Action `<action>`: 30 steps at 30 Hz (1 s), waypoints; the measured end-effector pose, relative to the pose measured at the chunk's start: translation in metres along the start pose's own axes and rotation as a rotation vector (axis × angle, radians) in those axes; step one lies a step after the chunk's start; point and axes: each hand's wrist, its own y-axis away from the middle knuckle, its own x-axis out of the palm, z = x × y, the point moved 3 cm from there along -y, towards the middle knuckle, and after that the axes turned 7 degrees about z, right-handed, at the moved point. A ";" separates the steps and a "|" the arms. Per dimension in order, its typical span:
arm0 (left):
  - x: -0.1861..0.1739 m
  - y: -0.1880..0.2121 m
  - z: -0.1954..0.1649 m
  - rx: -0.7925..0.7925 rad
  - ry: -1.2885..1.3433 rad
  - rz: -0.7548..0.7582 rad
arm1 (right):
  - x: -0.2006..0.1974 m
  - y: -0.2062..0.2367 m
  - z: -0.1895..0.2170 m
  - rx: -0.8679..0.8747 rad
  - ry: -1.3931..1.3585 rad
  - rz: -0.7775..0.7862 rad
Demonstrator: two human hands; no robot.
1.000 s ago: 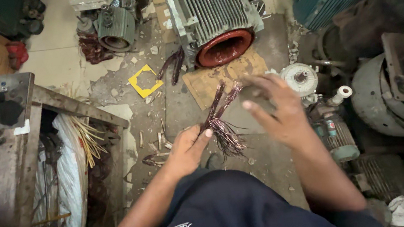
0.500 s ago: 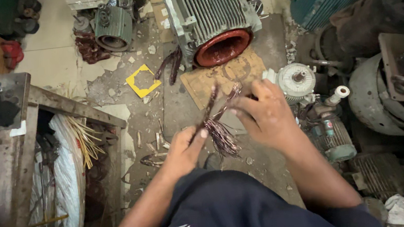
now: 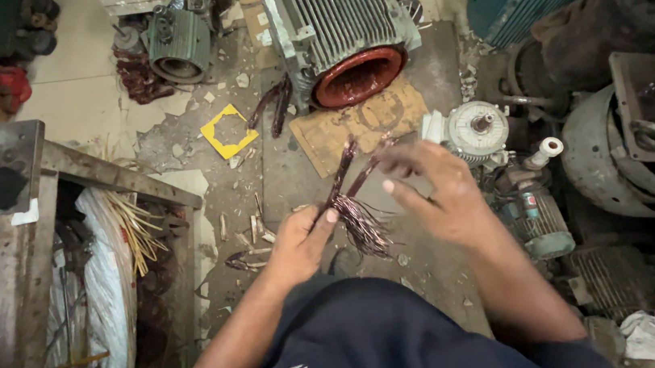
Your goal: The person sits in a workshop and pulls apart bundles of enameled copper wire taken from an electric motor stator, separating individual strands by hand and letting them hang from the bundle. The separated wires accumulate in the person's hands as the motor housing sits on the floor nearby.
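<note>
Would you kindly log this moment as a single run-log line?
left hand: grips wire bundle | right hand: fingers at bundle's upper strands | ahead: open motor housing on floor

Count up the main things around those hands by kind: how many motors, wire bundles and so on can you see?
Large finned motor housing: 1
Small green motor: 1
Small pump motor: 1
Copper wire bundle, pinched by the left hand and touched by the right hand: 1
Yellow square gasket: 1
Cardboard sheet: 1
Total: 6
</note>
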 end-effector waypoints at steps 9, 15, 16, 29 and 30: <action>-0.003 0.006 -0.014 0.029 0.108 0.041 | 0.014 -0.012 0.018 -0.025 -0.029 -0.094; -0.004 0.007 -0.009 0.026 0.078 0.017 | 0.020 -0.006 0.014 0.001 -0.140 -0.098; -0.004 0.007 -0.007 0.015 0.076 0.014 | 0.022 -0.006 0.012 0.004 -0.178 -0.113; 0.013 0.009 0.009 -0.146 0.652 0.273 | 0.041 0.010 -0.029 0.198 -0.918 -0.229; 0.014 0.009 0.009 -0.109 0.682 0.300 | 0.040 0.010 -0.029 0.188 -0.875 -0.241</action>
